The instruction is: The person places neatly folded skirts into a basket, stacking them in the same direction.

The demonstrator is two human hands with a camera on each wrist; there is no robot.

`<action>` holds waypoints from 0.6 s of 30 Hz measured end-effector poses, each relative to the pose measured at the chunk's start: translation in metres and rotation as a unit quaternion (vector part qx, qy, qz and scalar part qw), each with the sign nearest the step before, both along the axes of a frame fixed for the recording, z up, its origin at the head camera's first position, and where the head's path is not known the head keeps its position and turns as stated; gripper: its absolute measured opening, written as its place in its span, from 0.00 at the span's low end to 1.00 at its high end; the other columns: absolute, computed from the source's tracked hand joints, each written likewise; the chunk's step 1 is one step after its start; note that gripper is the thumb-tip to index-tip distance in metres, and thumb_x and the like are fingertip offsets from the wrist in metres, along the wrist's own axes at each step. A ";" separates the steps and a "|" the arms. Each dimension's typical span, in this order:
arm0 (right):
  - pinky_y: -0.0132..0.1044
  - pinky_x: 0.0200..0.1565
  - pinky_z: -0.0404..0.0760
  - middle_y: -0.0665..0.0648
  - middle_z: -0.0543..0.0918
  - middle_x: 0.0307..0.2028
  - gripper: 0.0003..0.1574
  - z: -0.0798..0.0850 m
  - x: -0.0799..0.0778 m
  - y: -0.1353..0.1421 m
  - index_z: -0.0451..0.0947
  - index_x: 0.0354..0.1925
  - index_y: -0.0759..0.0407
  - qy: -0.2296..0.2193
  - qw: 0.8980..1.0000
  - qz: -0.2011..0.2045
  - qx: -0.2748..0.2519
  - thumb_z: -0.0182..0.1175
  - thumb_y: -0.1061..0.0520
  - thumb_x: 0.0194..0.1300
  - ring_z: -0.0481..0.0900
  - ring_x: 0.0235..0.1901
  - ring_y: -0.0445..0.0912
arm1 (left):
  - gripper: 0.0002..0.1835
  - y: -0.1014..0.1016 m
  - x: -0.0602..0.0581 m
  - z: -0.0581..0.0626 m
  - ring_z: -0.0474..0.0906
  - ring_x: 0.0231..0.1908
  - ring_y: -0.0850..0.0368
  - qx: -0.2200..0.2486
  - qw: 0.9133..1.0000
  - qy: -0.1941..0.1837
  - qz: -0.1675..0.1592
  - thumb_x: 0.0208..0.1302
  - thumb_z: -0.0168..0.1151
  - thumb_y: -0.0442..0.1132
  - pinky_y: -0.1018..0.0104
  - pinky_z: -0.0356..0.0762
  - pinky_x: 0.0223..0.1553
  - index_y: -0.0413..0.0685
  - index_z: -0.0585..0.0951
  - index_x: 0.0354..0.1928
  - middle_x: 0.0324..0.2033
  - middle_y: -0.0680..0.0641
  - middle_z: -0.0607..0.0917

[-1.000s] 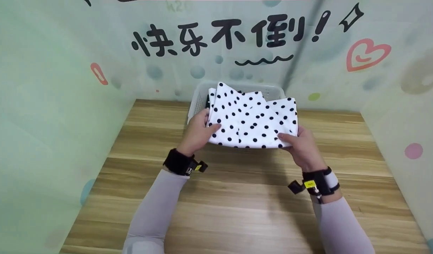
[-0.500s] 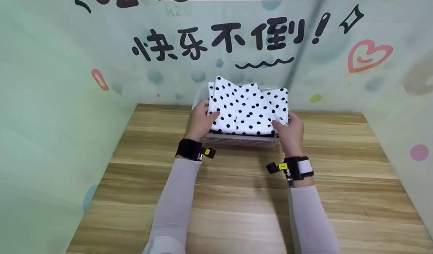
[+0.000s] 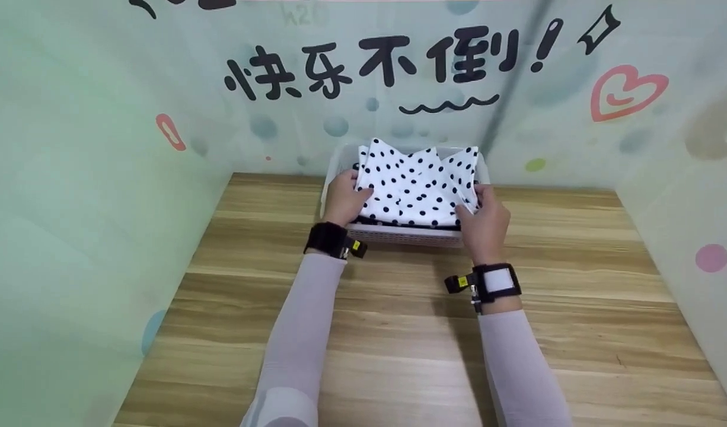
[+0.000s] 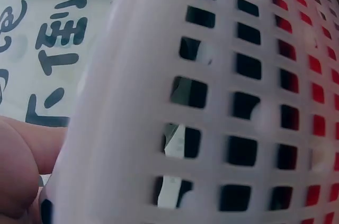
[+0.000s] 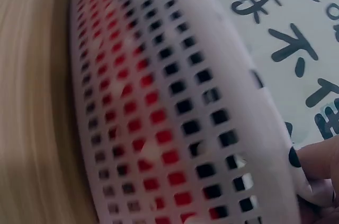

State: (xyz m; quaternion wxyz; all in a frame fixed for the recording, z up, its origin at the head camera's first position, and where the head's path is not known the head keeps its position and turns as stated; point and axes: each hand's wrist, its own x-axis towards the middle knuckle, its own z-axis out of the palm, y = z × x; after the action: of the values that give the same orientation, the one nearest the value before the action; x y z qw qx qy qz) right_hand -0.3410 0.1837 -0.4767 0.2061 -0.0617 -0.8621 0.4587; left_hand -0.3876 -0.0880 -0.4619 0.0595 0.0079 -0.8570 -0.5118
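A folded white cloth with black dots (image 3: 408,181) lies in the top of a white perforated basket (image 3: 406,237). My left hand (image 3: 344,200) pinches the cloth's left side, thumb on top. At its right side my right hand (image 3: 485,228) pinches the edge, and the cloth creases there. In the left wrist view, part of my left hand (image 4: 21,166) shows beside the basket rim. The right wrist view has my right hand's fingers (image 5: 320,163) by the rim, with a bit of dotted fabric. Under the cloth, dark and red contents show only through the basket's holes.
The basket stands on a wood-grain table (image 3: 399,332), close to the printed back wall (image 3: 292,130). Pale green side panels (image 3: 91,207) flank the table. Each wrist wears a black strap with a small camera.
Both hands have carried the dotted cloth away from me and down into the basket, whose front wall now shows. The cloth's right side has bent inward, and the hands are closer together.
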 end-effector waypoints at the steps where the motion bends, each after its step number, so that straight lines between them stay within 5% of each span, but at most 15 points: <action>1: 0.54 0.62 0.82 0.68 0.87 0.59 0.29 -0.001 0.000 0.000 0.77 0.64 0.64 0.000 1.000 0.000 0.015 0.70 0.63 0.66 0.85 0.57 0.62 | 0.21 0.000 0.000 -0.001 0.84 0.54 0.48 -0.005 1.000 -0.002 0.006 0.70 0.69 0.36 0.57 0.83 0.58 0.39 0.79 0.62 0.56 0.40 0.88; 7: 0.55 0.68 0.79 0.68 0.81 0.66 0.37 0.001 0.002 0.008 0.74 0.69 0.62 0.000 0.998 -0.014 0.062 0.71 0.67 0.63 0.80 0.64 0.63 | 0.32 0.001 0.008 0.002 0.80 0.65 0.46 -0.042 0.998 0.009 0.036 0.71 0.70 0.43 0.53 0.79 0.67 0.43 0.73 0.72 0.65 0.40 0.84; 12: 0.52 0.77 0.71 0.65 0.76 0.72 0.38 0.003 0.004 0.014 0.73 0.70 0.61 0.018 0.998 -0.018 0.062 0.71 0.66 0.64 0.73 0.73 0.60 | 0.33 0.004 0.020 0.014 0.78 0.69 0.43 -0.077 0.996 0.045 0.024 0.73 0.68 0.47 0.49 0.76 0.70 0.45 0.70 0.75 0.71 0.40 0.80; 18: 0.54 0.70 0.77 0.68 0.80 0.65 0.30 0.002 0.007 0.005 0.77 0.66 0.63 0.082 0.989 -0.011 0.126 0.70 0.60 0.69 0.78 0.66 0.62 | 0.30 0.011 0.030 0.016 0.79 0.68 0.44 -0.115 0.991 0.067 0.013 0.73 0.68 0.46 0.51 0.77 0.69 0.43 0.73 0.72 0.68 0.38 0.82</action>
State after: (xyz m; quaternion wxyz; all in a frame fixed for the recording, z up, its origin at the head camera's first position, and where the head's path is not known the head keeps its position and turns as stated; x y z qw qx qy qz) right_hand -0.3339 0.1887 -0.4747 0.2873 -0.0071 -0.8924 0.3479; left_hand -0.3571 -0.0774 -0.4455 0.1242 -0.0227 -0.9041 -0.4082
